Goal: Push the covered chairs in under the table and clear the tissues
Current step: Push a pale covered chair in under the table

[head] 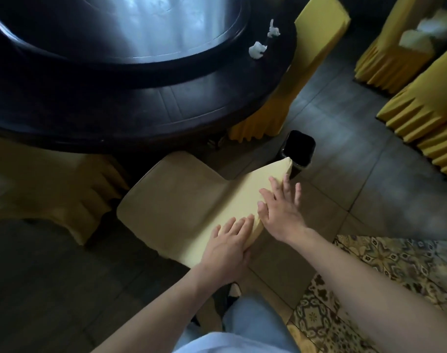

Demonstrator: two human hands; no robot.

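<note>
Chair-pushing step: left hand (228, 242) and right hand (281, 210) press flat, fingers straight, on the chair (181, 197) backrest; next, shove toward the table (141, 110) ahead.

Open floor (344, 154) right of the chair (181, 200); bin (299, 149) just beyond its backrest corner, table edge (115, 138) ahead.

One view only, from the person's head, looking steeply down and forward. Both forearms reach up from the bottom edge, so the camera sits close above them. The dark round bench (141, 118) fills the upper left, the tiled floor (344, 138) runs to the right, bent by the wide lens.
</note>
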